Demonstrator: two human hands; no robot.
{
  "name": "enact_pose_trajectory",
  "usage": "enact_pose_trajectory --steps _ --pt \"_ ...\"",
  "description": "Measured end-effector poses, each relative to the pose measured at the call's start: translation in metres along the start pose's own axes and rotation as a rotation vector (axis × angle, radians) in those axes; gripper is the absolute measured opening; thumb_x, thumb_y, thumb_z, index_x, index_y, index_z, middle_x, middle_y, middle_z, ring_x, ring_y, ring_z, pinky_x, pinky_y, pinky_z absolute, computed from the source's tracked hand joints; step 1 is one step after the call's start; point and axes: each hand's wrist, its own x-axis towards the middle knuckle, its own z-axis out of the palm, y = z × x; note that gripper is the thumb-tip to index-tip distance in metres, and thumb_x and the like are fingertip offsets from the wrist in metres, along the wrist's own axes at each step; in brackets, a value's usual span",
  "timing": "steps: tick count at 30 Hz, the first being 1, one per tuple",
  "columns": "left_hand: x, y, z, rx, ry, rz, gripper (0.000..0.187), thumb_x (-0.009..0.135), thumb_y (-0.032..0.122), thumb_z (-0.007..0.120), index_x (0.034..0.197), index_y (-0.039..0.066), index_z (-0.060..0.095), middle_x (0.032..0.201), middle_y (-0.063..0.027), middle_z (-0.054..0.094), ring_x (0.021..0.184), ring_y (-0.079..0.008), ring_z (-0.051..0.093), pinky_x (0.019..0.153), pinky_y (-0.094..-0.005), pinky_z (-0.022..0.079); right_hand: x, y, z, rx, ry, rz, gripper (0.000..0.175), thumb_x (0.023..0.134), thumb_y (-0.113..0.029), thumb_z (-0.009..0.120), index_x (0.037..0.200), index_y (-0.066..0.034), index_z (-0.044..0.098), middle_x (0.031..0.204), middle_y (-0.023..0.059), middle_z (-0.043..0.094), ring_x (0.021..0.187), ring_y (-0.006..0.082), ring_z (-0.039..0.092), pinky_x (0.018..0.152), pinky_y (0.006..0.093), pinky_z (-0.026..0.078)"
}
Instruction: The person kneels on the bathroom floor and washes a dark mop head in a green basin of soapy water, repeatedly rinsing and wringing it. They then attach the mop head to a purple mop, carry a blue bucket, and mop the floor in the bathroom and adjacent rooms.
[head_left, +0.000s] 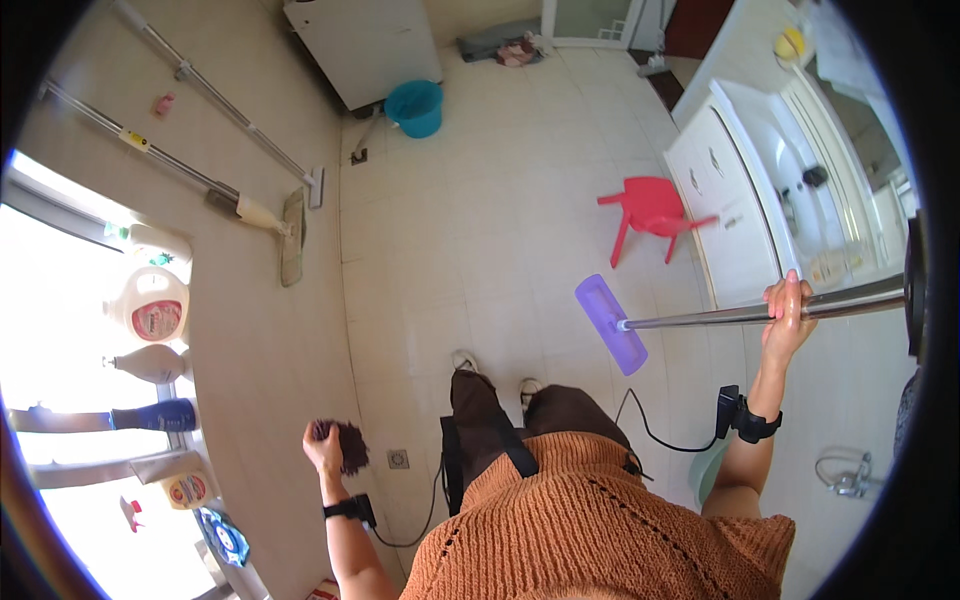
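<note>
My right hand (787, 311) grips the metal pole (705, 317) of a flat mop at the right. The purple mop head (611, 325) is at the pole's far end, over the tiled floor; whether it touches the tiles I cannot tell. My left hand (324, 448), low at the left, is closed on a dark brown shaggy cloth (351, 448), which hangs out beside the fingers. Both wrists wear black straps with cables.
A red plastic stool (654, 206) stands by the white washbasin cabinet (731, 202). A blue bucket (415, 109) is at the far wall. Two more mops (292, 238) (316, 187) lean on the left wall, near a sill of bottles (160, 304). A green basin (705, 472) is at my right.
</note>
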Motion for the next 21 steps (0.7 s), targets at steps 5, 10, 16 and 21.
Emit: enact_pose_trajectory --steps 5,10,16,21 --pt "0.084 -0.019 0.009 -0.262 0.063 -0.246 0.019 0.066 0.004 0.062 0.082 -0.003 0.059 0.073 -0.0046 0.06 0.07 -0.0132 0.056 0.067 -0.0255 0.046 0.03 0.028 0.094 0.007 0.075 -0.037 0.038 0.086 -0.01 0.053 0.054 -0.0111 0.032 0.047 -0.0014 0.031 0.044 0.0085 0.028 0.052 0.0279 0.036" --pt "0.207 0.004 0.082 -0.419 -0.091 -0.161 0.013 0.068 -0.002 0.057 0.08 0.001 0.062 0.073 -0.0021 0.061 0.07 -0.0127 0.057 0.067 -0.0263 0.047 0.051 0.042 0.162 -0.004 0.121 -0.083 0.038 0.085 -0.011 0.051 0.053 -0.0115 0.032 0.046 -0.0009 0.029 0.042 0.01 0.029 0.052 0.0291 0.036" --pt "0.378 0.098 0.237 -0.198 -0.363 -0.096 0.015 0.07 0.014 0.067 0.076 0.001 0.064 0.069 -0.0034 0.064 0.066 -0.0113 0.058 0.064 -0.0261 0.047 0.087 0.089 0.213 0.095 0.251 -0.145 0.033 0.087 -0.01 0.046 0.058 -0.0127 0.029 0.047 -0.0011 0.026 0.043 0.0095 0.025 0.053 0.0285 0.033" --pt "0.49 0.192 0.343 0.029 -0.363 -0.018 0.025 0.071 0.024 0.068 0.08 0.001 0.064 0.075 -0.0089 0.066 0.071 -0.0194 0.062 0.067 -0.0318 0.049 0.153 0.16 0.281 0.083 0.255 -0.128 0.035 0.087 -0.011 0.045 0.056 -0.0122 0.03 0.048 -0.0016 0.026 0.046 0.0093 0.024 0.055 0.0287 0.031"
